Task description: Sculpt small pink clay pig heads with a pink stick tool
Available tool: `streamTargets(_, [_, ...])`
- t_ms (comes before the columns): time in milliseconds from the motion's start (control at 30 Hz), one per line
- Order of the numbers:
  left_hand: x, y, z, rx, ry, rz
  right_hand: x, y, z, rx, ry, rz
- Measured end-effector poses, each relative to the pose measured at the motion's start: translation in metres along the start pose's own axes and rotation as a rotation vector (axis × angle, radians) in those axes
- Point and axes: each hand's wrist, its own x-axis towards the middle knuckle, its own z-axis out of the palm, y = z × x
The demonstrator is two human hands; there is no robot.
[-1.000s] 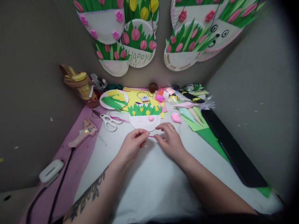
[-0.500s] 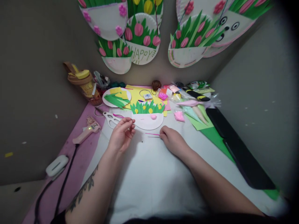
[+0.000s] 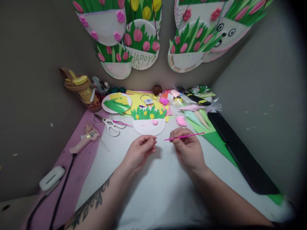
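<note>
Between thumb and fingers, my right hand point(image 3: 188, 148) pinches a thin pink stick point(image 3: 192, 135), which lies nearly level above the table. My left hand point(image 3: 141, 150) is closed, thumb against the fingertips; whether something small is in it, I cannot make out. It is just left of the stick's tip, not touching it. Behind both hands lies a white half-plate point(image 3: 147, 126) with green paper grass, small yellow flowers and a pink lump of clay point(image 3: 155, 122) on its front.
White scissors point(image 3: 112, 127) and a pink glue gun point(image 3: 87, 140) lie at the left. A pink clay packet point(image 3: 181, 121), piping bags point(image 3: 199, 116) and a long black object point(image 3: 247, 159) are at the right. A cup point(image 3: 81, 92) stands back left. Plate crafts point(image 3: 115, 68) hang above.
My right hand has lifted the pink stick off the table and turned it across its fingers. My left hand has moved right, closer to it, uncovering the scissors. The view has shifted slightly.
</note>
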Motion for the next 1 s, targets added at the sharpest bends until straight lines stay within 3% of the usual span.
streamTargets(267, [-0.004,-0.001,0.003,0.048,-0.034,-0.005,-0.016,-0.016,0.0,-0.283,-0.172,-0.299])
streamTargets(533, [-0.005,-0.001,0.003,0.095,-0.015,0.011,-0.013,-0.019,0.001,-0.382,-0.248,-0.402])
streamTargets(1000, [-0.004,-0.002,0.003,0.087,-0.005,0.015,-0.011,-0.021,0.005,-0.456,-0.264,-0.555])
